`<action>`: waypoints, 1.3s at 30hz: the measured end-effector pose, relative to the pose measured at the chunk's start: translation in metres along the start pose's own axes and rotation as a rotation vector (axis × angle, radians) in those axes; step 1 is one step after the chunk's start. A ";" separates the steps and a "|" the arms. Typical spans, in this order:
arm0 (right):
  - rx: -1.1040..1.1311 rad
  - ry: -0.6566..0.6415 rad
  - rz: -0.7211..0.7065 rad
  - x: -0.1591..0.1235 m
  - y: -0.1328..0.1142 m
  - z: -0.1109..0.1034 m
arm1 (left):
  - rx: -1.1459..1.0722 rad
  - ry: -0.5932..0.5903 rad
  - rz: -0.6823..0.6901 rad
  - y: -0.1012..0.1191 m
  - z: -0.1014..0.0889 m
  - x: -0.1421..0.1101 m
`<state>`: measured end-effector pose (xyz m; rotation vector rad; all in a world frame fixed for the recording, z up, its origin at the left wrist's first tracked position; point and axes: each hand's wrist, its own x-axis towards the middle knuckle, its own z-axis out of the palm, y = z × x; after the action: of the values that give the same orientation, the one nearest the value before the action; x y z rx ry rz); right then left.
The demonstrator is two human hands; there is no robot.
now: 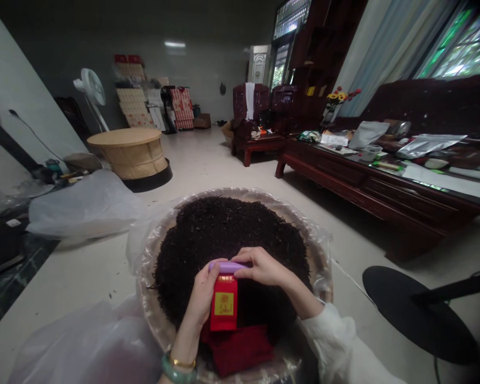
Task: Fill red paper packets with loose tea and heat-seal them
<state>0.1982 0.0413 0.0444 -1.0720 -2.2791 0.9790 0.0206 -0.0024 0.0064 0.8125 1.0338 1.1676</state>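
Over the basket, a small red packet point(224, 301) with a yellow label hangs upright from a purple bar point(229, 267) lying across its top edge. The bar looks like a bag clip or small sealer; I cannot tell which. My left hand point(202, 295) is closed on the packet's upper left side, its thumb against the bar's left end. On the bar's right end, my right hand point(264, 268) pinches with thumb and fingers. Dark, dry tea leaves point(232, 224) fill the plastic-lined round basket point(150, 296). Below the packet lie several dark red packets point(240, 349).
Plastic sheeting point(84, 341) lies on the floor at left, near a round wooden-topped drum point(126, 137). A black round stand base point(420, 314) is at right, with a cord running to the basket. A cluttered dark wooden table point(368, 192) stands beyond.
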 end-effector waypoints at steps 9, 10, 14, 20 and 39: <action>0.007 0.006 0.012 0.000 0.001 0.001 | -0.023 -0.019 -0.041 -0.003 0.001 -0.001; 0.016 0.029 0.026 0.000 0.004 0.001 | -0.036 -0.037 -0.076 -0.003 0.002 -0.002; -0.029 0.174 0.145 0.004 0.026 -0.009 | -0.063 -0.075 -0.133 -0.006 0.002 -0.004; -0.218 0.340 0.279 0.006 0.027 -0.015 | -0.087 -0.050 -0.204 -0.009 0.002 -0.007; -0.290 0.189 -0.103 0.017 -0.001 0.035 | -0.081 -0.256 -0.346 -0.016 -0.003 -0.013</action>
<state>0.1655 0.0395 0.0231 -1.0957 -2.3366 0.4931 0.0223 -0.0184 -0.0070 0.6675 0.8674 0.7838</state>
